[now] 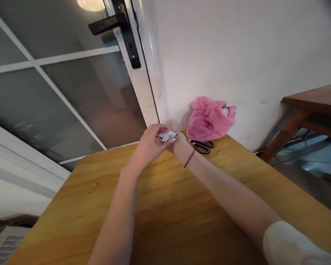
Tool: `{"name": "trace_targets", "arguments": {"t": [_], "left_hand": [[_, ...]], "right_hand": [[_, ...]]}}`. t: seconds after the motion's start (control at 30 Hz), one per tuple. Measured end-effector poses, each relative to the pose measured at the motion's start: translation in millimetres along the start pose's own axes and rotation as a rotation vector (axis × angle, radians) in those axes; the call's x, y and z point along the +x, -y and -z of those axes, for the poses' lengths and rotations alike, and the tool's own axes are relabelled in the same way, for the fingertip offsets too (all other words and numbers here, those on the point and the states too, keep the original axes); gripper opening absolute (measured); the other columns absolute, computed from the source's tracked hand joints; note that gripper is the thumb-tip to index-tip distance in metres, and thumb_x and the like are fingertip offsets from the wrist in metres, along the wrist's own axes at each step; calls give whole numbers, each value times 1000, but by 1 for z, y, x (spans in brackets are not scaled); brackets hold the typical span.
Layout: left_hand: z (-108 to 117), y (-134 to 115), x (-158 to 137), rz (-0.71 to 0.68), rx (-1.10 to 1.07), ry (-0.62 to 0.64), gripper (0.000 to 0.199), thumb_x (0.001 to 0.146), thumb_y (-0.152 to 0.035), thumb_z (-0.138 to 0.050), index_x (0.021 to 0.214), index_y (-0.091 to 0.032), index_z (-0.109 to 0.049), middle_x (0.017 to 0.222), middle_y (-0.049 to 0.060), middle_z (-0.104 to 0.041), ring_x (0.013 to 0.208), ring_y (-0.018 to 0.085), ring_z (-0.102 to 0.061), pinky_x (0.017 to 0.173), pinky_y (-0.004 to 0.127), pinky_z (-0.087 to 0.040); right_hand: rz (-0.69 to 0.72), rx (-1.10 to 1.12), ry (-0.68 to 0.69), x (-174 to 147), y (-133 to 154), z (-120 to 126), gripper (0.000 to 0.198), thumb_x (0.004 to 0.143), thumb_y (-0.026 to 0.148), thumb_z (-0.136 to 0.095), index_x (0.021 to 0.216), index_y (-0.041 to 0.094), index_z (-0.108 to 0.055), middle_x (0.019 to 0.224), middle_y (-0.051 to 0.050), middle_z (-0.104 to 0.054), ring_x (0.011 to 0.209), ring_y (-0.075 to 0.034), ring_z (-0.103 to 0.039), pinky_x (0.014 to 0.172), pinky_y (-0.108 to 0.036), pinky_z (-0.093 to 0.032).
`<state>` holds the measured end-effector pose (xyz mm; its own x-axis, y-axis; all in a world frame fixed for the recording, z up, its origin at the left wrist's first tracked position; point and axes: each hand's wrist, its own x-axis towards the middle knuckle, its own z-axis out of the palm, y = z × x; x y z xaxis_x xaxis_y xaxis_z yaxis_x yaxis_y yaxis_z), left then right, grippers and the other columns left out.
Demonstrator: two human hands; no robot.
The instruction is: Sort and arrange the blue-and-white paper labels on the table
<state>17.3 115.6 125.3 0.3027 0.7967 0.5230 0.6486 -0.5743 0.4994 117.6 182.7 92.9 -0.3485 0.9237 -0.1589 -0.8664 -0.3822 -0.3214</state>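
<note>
A small bunch of flat white and blue pieces, like paper or small packets, is held between my two hands over the far part of the table. My left hand curves around its left side, with thumb and fingers touching it. My right hand grips it from the right, and most of its fingers are hidden behind the pieces. What exactly the pieces are is too small to tell. Black-handled scissors lie just right of my right hand, their blades mostly hidden.
A pink plush cloth is heaped at the table's back edge against the white wall. The wooden table carries a tiny bit at left and scattered crumbs. Behind stands a glass-paned door with a black handle. Another wooden table is at right.
</note>
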Motion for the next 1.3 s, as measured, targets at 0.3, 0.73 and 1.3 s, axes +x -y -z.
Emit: {"name": "trace_targets", "arguments": {"t": [0.3, 0.73, 1.3], "left_hand": [[4, 12, 3, -57, 198, -182, 21, 84, -28, -53, 104, -21, -54, 104, 7, -59, 104, 21, -48, 94, 37, -36], [5, 6, 2, 22, 168, -94, 42, 77, -31, -63, 116, -23, -50, 111, 8, -56, 109, 24, -45, 95, 41, -36], [18, 9, -1, 65, -50, -113, 31, 84, -34, -52, 114, -24, -53, 115, 6, -57, 105, 19, -53, 92, 35, -41]], "right_hand": [[-157, 99, -12, -34, -9, -25, 31, 87, 19, -23, 78, 15, -52, 61, -3, -56, 52, -14, -55, 43, -23, -46], [-171, 145, 4, -43, -12, -35, 34, 88, 19, -19, 86, 14, -53, 65, -3, -57, 59, -15, -58, 55, -27, -52], [-209, 66, 22, -42, -10, -33, 31, 89, 17, -22, 78, 15, -51, 65, -3, -57, 57, -13, -56, 51, -23, -48]]}}
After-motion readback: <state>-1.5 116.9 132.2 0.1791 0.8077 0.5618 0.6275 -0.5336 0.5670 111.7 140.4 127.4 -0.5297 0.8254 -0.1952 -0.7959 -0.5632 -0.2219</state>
